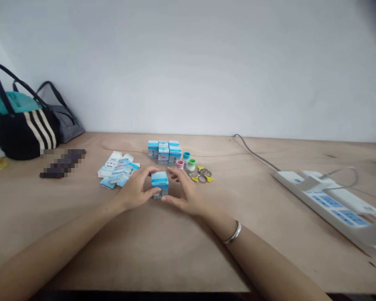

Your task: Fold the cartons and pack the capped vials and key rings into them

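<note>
A small blue-and-white carton stands upright on the table between my hands, its top closed. My left hand grips its left side, thumb on the front and fingers curved round behind. Beside its right side my right hand is held with thumb and fingers apart, the thumb tip close to the lower right corner. Just left of my left hand lie several flattened cartons. Beyond my right hand are small white containers with a blue cap, a green cap and a pink cap.
Several matching closed cartons stand grouped behind. Metal rings with yellow tabs lie right of the containers. A power strip with a grey cable occupies the right. Bags and a dark, pixelated object are at left.
</note>
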`<state>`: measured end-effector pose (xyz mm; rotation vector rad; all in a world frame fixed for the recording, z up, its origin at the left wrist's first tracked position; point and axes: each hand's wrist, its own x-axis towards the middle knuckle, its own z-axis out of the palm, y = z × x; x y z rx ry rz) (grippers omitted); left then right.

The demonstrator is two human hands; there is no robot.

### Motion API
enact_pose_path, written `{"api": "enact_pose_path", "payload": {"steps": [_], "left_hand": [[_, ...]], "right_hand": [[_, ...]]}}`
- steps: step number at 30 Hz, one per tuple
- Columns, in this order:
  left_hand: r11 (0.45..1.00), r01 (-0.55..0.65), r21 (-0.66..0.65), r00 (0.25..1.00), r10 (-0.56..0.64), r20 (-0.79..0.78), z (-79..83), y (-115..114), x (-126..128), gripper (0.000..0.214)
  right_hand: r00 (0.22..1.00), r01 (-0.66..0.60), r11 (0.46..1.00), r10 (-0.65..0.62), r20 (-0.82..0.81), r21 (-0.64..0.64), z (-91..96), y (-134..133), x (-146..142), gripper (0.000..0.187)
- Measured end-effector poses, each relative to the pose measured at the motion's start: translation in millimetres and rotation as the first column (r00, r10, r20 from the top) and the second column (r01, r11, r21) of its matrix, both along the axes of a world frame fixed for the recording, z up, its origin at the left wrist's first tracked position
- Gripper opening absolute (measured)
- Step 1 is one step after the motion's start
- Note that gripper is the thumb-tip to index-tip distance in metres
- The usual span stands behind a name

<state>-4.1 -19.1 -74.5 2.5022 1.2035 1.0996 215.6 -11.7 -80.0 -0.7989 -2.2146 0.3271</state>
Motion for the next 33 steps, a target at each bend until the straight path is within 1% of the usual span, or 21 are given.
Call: {"api": "enact_pose_path", "payload": {"steps": [3, 5, 7, 10, 13, 16, 18, 19, 21, 22, 24, 25, 27, 29, 30, 31, 33], "left_hand": [[0.999, 0.019, 0.029, 0.997, -0.021, 0.071, -15.1, -3.7, 7.1, 0.043], [0.999, 0.009, 0.038, 0.994, -0.014, 0.109, -21.6, -3.3, 8.2, 0.045], [1.0, 0.004, 0.022, 0.99, -0.007, 0.14, -26.0, -3.2, 8.0, 0.047], [0.999, -0.024, -0.024, 0.98, 0.028, 0.196, -31.9, -5.2, 8.5, 0.054], [0.997, -0.056, -0.056, 0.953, 0.07, 0.294, -38.3, -8.1, 11.0, 0.064], [0.997, -0.039, -0.065, 0.925, 0.06, 0.374, -43.1, -9.4, 13.1, 0.07], [0.998, -0.025, -0.066, 0.92, 0.048, 0.388, -45.1, -9.0, 13.3, 0.071], [0.998, -0.017, -0.066, 0.923, 0.041, 0.384, -45.8, -8.6, 13.2, 0.07], [0.997, 0.006, -0.073, 0.931, 0.021, 0.363, -46.7, -8.0, 12.7, 0.07], [0.997, 0.024, -0.077, 0.935, 0.005, 0.354, -46.6, -8.1, 12.5, 0.071], [0.995, 0.062, -0.077, 0.941, -0.032, 0.336, -44.2, -9.2, 12.1, 0.074], [0.996, 0.063, -0.06, 0.949, -0.041, 0.314, -41.8, -10.2, 11.8, 0.076], [1.0, 0.021, 0.016, 0.973, -0.024, 0.229, -34.5, -12.6, 10.9, 0.078], [0.993, -0.033, 0.114, 0.993, 0.019, 0.12, -25.8, -14.5, 10.1, 0.075], [0.988, -0.042, 0.15, 0.997, 0.032, 0.072, -21.8, -14.8, 9.9, 0.073], [0.985, -0.038, 0.169, 0.999, 0.033, 0.029, -18.4, -14.6, 9.9, 0.071], [0.985, -0.021, 0.173, 0.999, 0.027, -0.032, -13.8, -12.5, 10.5, 0.07]], "right_hand": [[0.996, -0.048, 0.999, 0.048, -0.07, 0.007, 3.2, 0.3, -4.0, 0.058], [0.994, -0.032, 0.999, 0.033, -0.106, 0.011, 5.1, 1.8, -7.2, 0.043], [0.993, 0.01, 1.0, -0.008, -0.117, 0.021, 7.5, 3.8, -10.1, 0.033], [0.996, 0.033, 0.997, -0.028, -0.08, 0.066, 12.6, 5.9, -12.8, 0.025], [0.998, 0.063, 0.992, -0.062, -0.015, 0.111, 18.2, 6.7, -14.3, 0.021], [0.996, 0.088, 0.99, -0.088, 0.001, 0.109, 21.8, 8.2, -15.8, 0.022], [0.996, 0.09, 0.994, -0.087, -0.036, 0.067, 22.1, 10.6, -17.0, 0.025], [0.993, 0.102, 0.994, -0.1, -0.068, 0.032, 21.4, 12.2, -17.7, 0.029], [0.977, 0.142, 0.987, -0.151, -0.152, -0.069, 18.7, 16.1, -19.5, 0.041], [0.963, 0.155, 0.98, -0.179, -0.204, -0.128, 16.9, 18.0, -20.5, 0.043], [0.926, 0.15, 0.963, -0.217, -0.309, -0.226, 14.0, 20.4, -22.3, 0.037], [0.905, 0.147, 0.959, -0.23, -0.359, -0.242, 13.3, 20.4, -22.7, 0.03], [0.863, 0.183, 0.964, -0.251, -0.439, -0.192, 14.5, 17.3, -21.6, 0.024], [0.854, 0.245, 0.968, -0.244, -0.46, -0.058, 18.7, 10.4, -17.7, 0.02], [0.869, 0.256, 0.966, -0.219, -0.445, 0.024, 21.4, 6.3, -14.9, 0.016], [0.895, 0.243, 0.965, -0.181, -0.407, 0.104, 24.0, 2.2, -11.9, 0.014], [0.957, 0.154, 0.959, -0.086, -0.277, 0.237, 27.9, -4.2, -6.5, 0.011]]}}
